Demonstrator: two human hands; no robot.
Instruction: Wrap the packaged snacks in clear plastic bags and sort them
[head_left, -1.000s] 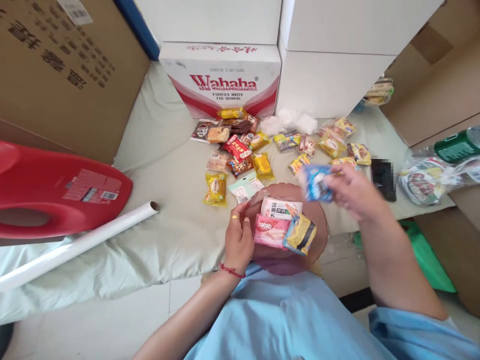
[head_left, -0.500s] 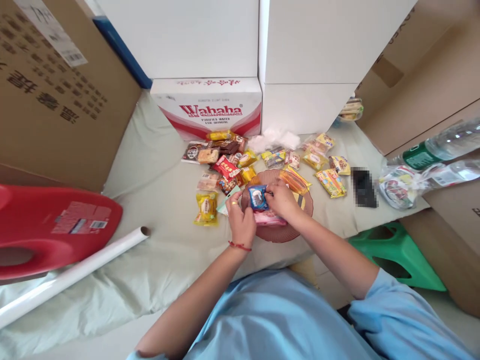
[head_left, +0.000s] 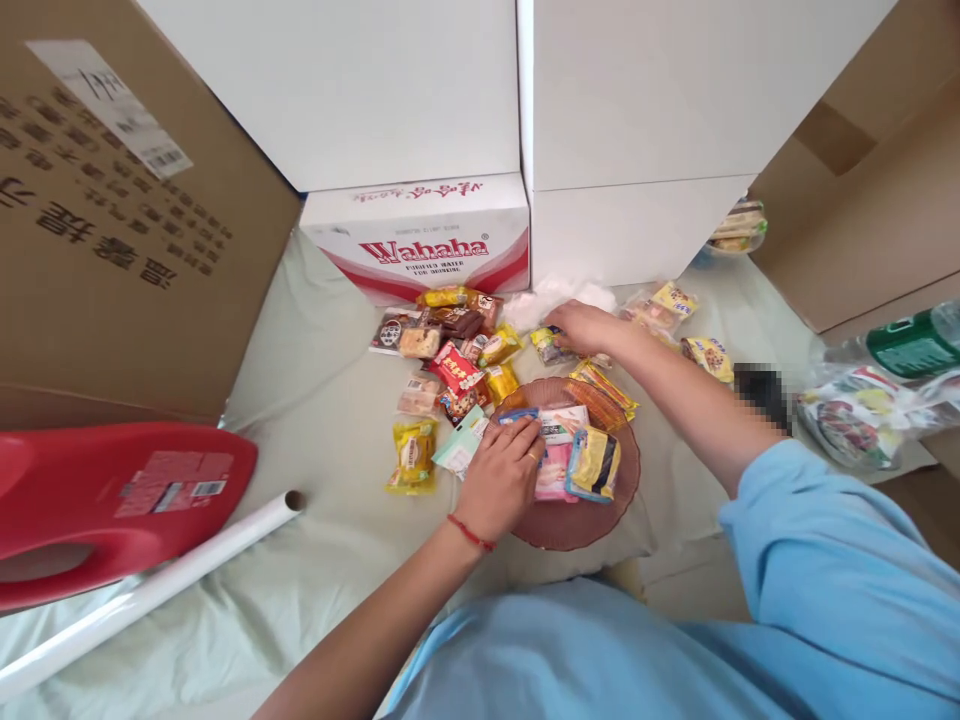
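Note:
My left hand, palm down with fingers curled, rests over a blue snack packet at the left rim of a pinkish glass plate. Most of that packet is hidden under the fingers. Also on the plate lie a pink packet, a yellow-and-black packet and a white packet. Beyond the plate, my right hand has its fingers closed round the upper edge of a yellow-and-dark snack packet on the cloth; the fingertips are partly hidden.
Left of the plate is a pile of snacks, including a red packet and a yellow packet. Behind stands a Wahaha carton. A white tube and red jug lie left; a bagged bundle lies right.
My right hand has let go of the blue packet and moved away to the packet behind the plate. My left hand now lies over the blue packet. The view has shifted slightly.

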